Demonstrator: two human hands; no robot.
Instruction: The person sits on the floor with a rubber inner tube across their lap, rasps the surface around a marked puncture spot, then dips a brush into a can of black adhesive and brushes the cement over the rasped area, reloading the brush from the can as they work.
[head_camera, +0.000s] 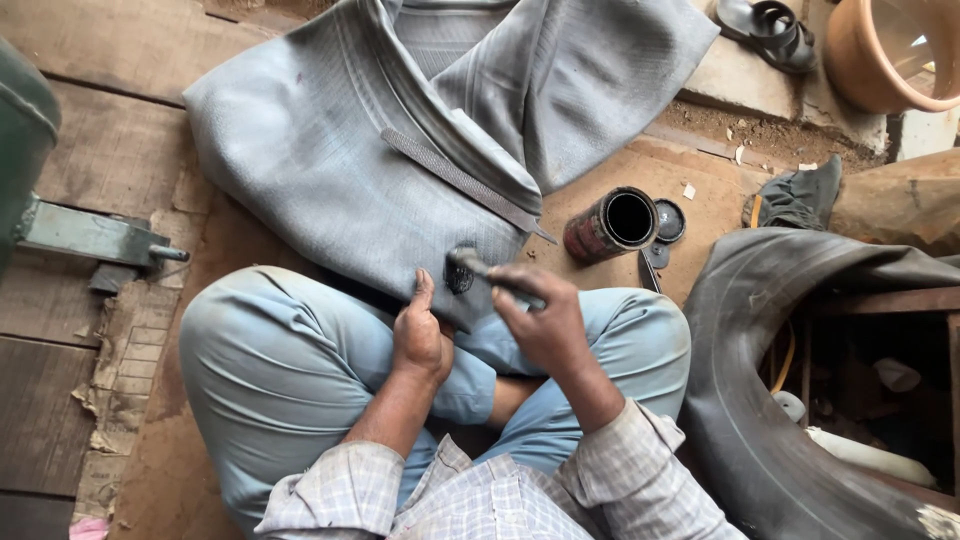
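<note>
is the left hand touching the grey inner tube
Touching. The head view shows the left hand pressed flat on the edge of the grey inner tube draped over the knee, thumb up beside the dark patch, with no gap.

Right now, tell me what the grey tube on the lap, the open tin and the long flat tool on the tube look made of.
Grey tube: looks like rubber, matte and dusty; it folds and creases limply. Open tin: probably metal, a dark reddish, grimy wall with a thin rigid rim; lid off beside it. Long flat tool: seemingly steel, dull grey, with a rough textured face like a rasp, tapering to a point.
</note>
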